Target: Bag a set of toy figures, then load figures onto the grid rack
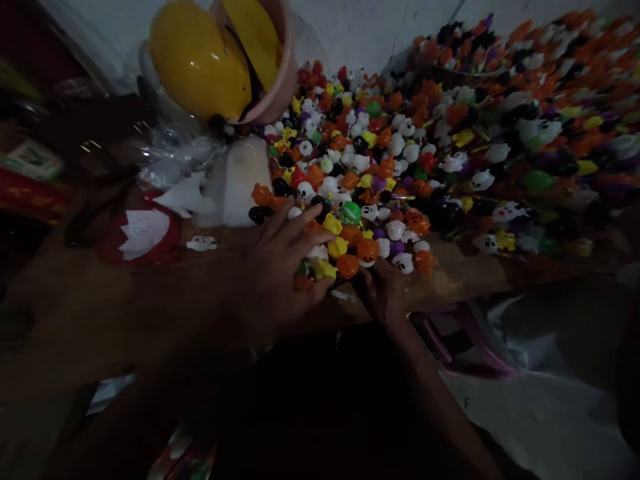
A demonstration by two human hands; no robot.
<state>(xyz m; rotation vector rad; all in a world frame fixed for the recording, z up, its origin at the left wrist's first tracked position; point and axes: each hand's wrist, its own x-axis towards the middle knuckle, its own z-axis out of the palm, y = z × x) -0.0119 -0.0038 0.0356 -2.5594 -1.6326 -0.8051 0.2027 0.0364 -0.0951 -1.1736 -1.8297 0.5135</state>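
Observation:
My left hand (280,270) lies over the near left edge of a spread of small plastic figures, its fingers apart and nothing gripped. Yellow figures (337,247) lie just past its fingertips. At the table's front edge my right hand (384,291) has its fingers bent together beside an orange figure with a face (367,251). What those fingers hold, if anything, is hidden in the dark. Close by lie a green round figure (351,213), an orange one (347,266) and a white one with a black face (403,263).
A big heap of mixed figures (530,127) covers the right side. A pink bucket (281,80) with yellow pieces stands at the back. Clear plastic bags (175,157), a red round dish (107,243) and a lone white figure (201,243) are left. A pink stool (465,340) stands below.

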